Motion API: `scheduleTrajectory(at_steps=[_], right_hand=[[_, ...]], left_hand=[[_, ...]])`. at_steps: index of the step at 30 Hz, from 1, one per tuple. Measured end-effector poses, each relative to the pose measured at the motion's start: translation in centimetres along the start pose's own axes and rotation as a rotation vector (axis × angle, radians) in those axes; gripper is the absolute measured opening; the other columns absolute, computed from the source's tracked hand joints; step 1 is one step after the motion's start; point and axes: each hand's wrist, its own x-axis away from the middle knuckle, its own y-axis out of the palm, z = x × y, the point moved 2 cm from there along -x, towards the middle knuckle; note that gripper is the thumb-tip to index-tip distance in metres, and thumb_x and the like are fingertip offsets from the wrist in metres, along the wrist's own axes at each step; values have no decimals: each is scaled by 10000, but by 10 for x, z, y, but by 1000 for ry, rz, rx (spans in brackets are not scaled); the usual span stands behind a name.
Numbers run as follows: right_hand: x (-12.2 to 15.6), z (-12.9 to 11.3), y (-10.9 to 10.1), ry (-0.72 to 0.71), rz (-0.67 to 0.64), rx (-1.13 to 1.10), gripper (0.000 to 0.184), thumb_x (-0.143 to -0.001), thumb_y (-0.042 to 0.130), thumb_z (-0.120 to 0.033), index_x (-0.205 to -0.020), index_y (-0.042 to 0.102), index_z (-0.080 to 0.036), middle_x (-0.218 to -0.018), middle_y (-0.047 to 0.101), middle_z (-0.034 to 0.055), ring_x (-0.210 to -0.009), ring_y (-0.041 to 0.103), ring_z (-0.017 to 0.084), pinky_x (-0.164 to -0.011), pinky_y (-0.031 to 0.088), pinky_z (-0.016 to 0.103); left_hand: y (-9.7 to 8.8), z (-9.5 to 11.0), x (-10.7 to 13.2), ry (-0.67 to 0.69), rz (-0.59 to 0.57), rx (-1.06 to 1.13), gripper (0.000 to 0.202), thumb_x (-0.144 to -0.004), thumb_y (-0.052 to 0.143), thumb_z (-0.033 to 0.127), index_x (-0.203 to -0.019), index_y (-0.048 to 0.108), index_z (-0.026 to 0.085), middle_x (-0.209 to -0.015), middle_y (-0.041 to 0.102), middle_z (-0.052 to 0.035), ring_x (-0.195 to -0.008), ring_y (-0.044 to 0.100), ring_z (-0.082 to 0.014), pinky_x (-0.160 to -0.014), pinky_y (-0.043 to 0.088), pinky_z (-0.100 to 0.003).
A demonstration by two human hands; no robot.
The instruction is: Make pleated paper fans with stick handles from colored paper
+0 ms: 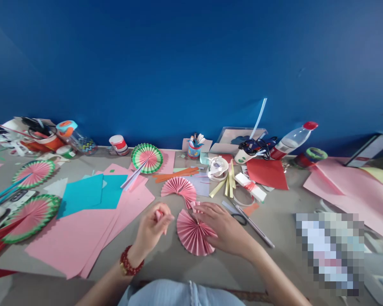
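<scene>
My left hand [153,227], with a red bead bracelet at the wrist, is closed in a pinch on a small folded bit of pink paper [159,213]. My right hand [221,227] lies with fingers spread flat on a pleated pink paper fan [191,236] on the table, pressing its upper right side. A second pleated pink fan [179,188] lies just behind it. Scissors [241,217] and a grey ruler [253,225] rest right of my right hand.
Pink paper sheets [83,238] and teal sheets [89,193] cover the left. Round green-rimmed fans [30,214], [147,158], [33,173] lie about. A cup of pens [194,148], tape rolls [217,166], a bottle [292,138] and red paper [266,173] stand behind, against the blue wall.
</scene>
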Motion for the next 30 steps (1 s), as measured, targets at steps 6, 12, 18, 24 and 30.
scheduleTrajectory(at_steps=[6,12,18,24,30], right_hand=[[-1,7,9,27,-81,126,542,-741,612,-130,-1277,604,-211,-1299,617,104,-1249,508,281,-1098,382,470],[0,5,14,-11,-7,203,341,-740,626,-140,-1076,659,-186,-1241,639,103,-1212,520,276,-1141,329,487],[-3,2,11,44,-21,270,143,-770,603,-134,-892,640,-199,-928,683,76,-975,588,263,-962,441,439],[-6,-10,21,245,200,161,84,-808,571,-123,-854,564,-193,-832,638,64,-787,581,234,-645,426,319],[-13,-27,32,225,456,-125,74,-938,520,-217,-977,579,-193,-843,659,61,-775,614,221,-710,472,328]], left_hand=[[27,-8,-1,133,-393,-806,344,-900,632,361,-1221,584,249,-1304,623,-83,-1035,666,-243,-848,516,-325],[42,-15,1,124,-463,-1052,171,-944,537,246,-1079,637,210,-1034,672,-65,-782,683,-182,-680,488,-244],[43,-11,4,199,-462,-1158,199,-919,457,107,-851,627,186,-857,657,-63,-686,632,-188,-603,426,-265],[35,-7,2,183,-269,-958,140,-888,467,103,-935,573,182,-988,641,-88,-753,640,-206,-660,453,-288],[29,-11,3,97,-123,-448,105,-953,469,225,-1021,545,200,-922,646,-48,-774,637,-172,-684,483,-256]])
